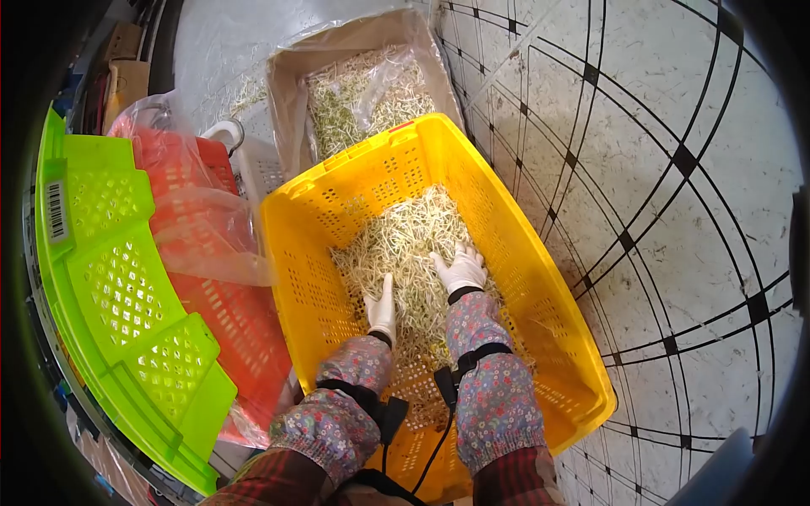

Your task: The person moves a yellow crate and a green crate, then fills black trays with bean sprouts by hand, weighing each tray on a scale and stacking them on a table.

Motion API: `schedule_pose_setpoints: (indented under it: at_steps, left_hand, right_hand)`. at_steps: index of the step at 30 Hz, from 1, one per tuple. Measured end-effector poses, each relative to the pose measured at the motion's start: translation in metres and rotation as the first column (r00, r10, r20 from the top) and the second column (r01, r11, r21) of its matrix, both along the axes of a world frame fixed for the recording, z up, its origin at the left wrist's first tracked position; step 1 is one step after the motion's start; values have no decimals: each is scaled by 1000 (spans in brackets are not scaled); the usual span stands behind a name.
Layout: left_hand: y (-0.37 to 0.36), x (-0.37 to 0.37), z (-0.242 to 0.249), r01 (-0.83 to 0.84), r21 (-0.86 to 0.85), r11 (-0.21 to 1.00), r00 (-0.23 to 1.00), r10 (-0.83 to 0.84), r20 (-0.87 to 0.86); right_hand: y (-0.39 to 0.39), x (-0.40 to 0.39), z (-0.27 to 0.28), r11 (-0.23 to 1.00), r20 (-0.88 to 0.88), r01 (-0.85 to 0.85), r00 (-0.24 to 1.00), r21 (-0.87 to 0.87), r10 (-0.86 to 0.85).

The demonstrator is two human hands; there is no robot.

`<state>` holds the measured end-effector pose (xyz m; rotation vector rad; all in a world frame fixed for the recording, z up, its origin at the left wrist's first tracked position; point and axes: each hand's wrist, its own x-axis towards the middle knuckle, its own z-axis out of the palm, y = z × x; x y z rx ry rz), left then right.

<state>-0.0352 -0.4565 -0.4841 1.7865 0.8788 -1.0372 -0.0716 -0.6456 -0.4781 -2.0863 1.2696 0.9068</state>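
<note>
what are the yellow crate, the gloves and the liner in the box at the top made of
Yellow crate: looks like moulded plastic, glossy, with perforated walls. Gloves on the left hand and right hand: thin white material, perhaps latex or coated fabric; hard to tell. Box liner: clear plastic film, wrinkled and shiny, inside what looks like a cardboard box.

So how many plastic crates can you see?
3: a yellow crate holding sprouts, a red crate left of it, and a green crate farthest left. More may be hidden.
</note>
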Motion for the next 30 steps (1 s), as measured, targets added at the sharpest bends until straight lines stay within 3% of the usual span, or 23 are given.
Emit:
schedule_pose_setpoints:
  at_steps: [2, 5, 8, 9, 10, 12, 13, 14, 16, 20, 25, 28, 29, 30]
  left_hand:
    - [-3, 2, 0, 1, 93, 996, 999, -6, 49]
    - [-1, 5, 1, 23, 17, 1000, 993, -25, 116]
    - [-11, 13, 15, 1, -89, 996, 990, -14, -142]
    - [-18, 16, 26, -96, -14, 995, 981, 92, -169]
    - [-24, 20, 37, -92, -21, 996, 982, 87, -169]
    - [-31, 26, 50, -205, -48, 978, 933, 181, -310]
    - [-8, 16, 9, -239, -267, 934, 929, 140, -342]
    - [-9, 16, 9, -238, -271, 933, 930, 138, -342]
    - [-12, 15, 21, -471, -411, 780, 830, 235, -505]
    - [-29, 18, 68, -543, -399, 739, 776, 260, -574]
    - [-31, -4, 91, -570, -475, 670, 799, 317, -511]
    - [-40, -13, 135, -610, -421, 671, 766, 366, -528]
    - [-44, -16, 158, -574, -494, 654, 801, 322, -504]
    - [-51, -16, 180, -639, -461, 615, 753, 379, -539]
  right_hand:
    - [5, -3, -2, 997, 51, -26, 998, -78, 30]
    - [3, -6, -3, 989, 129, 140, 981, 54, -146]
    - [2, -1, 4, 987, 26, 104, 994, 122, -108]
    - [-1, 0, 8, 933, 17, 221, 972, 284, -236]
    - [1, 0, 7, 934, 19, 225, 971, 278, -239]
    - [17, -8, -7, 831, 88, 329, 909, 448, -407]
    - [37, -28, -56, 758, 211, 381, 806, 530, -553]
    - [40, -24, -45, 664, 138, 475, 745, 578, -653]
    - [46, -26, -50, 648, 106, 521, 729, 556, -677]
    - [29, -19, -16, 599, 81, 506, 718, 621, -691]
    - [2, -14, 45, 703, 182, 368, 798, 608, -575]
    - [-15, -4, 121, 813, 221, 277, 872, 512, -437]
    - [-19, 0, 156, 822, 223, 276, 875, 497, -429]
    - [-25, -1, 175, 833, 244, 260, 876, 489, -416]
